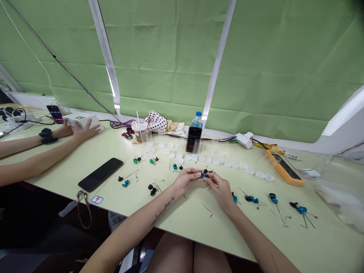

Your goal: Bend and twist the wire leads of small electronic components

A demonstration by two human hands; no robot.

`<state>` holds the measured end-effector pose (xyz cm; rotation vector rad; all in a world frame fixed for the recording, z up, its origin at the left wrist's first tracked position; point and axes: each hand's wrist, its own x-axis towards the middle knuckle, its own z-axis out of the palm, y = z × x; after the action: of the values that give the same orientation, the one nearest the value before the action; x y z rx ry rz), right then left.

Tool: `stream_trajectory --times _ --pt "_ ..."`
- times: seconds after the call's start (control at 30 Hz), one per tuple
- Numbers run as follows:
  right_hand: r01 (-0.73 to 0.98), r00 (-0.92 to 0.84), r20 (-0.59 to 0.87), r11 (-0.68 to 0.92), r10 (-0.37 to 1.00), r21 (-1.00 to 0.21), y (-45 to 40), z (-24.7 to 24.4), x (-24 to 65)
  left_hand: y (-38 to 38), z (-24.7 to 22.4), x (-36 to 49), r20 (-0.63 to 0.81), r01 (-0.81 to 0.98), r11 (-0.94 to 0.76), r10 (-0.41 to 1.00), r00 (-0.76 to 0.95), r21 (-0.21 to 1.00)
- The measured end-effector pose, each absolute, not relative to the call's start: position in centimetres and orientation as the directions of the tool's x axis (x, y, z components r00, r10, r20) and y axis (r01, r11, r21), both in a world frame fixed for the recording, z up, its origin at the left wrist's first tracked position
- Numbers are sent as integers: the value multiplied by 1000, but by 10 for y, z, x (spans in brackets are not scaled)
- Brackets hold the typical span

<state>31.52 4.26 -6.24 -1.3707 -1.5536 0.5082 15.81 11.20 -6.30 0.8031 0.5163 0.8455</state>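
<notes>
The left hand [186,180] and right hand [220,189] meet near the centre of the frame, above the tabletop [182,216]. Fingers of both hands are closed on a small blue-and-black part [203,174], held between them; its finer detail is too small to tell. A bent metal rod [207,209] lies on the tabletop below the hands.

To the right of the right hand, groups of blue and black pieces [301,209] with thin rods lie spaced out toward the lower right. Left of the left hand are black pieces [152,191] and a blue piece [125,183], with green pieces [135,160] farther back. Behind the hands, a row of white caps [216,162] runs across the tabletop toward the right.

An upright phone [194,138] stands in front of a blue-capped bottle [197,120], just above centre. A yellow-and-black meter [284,168] lies at the right. A dark phone [101,174] lies flat at the left. Farther left, another person's hands [82,130] touch a white box [81,120]. A cup with a straw [140,132] stands left of the bottle.
</notes>
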Motion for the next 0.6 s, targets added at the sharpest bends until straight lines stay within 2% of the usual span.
stream_trajectory --times 0.6 --pt "515 85 335 246 938 -821 41 -63 316 106 -58 158 -123 -421 398 829 545 815"
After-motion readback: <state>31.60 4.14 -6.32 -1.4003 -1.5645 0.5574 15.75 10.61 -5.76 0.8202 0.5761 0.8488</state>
